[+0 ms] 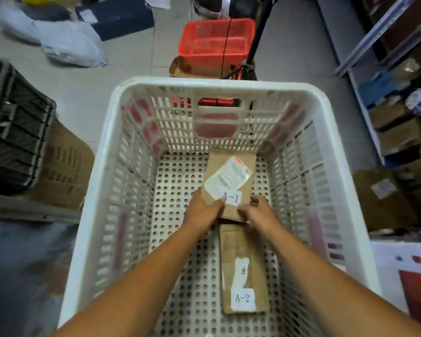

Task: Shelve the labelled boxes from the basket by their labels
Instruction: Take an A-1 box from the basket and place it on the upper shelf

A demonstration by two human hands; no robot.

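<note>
you have two labelled cardboard boxes in the one white basket (102, 181): the a-1 box (229, 181) and the a-2 box (243, 271). beyond it you can count one red basket (214, 40), and one black crate (15, 127) on the left.

The single head-worn camera looks steeply down from close above into a white perforated plastic basket (95, 190), floor visible around it.
</note>
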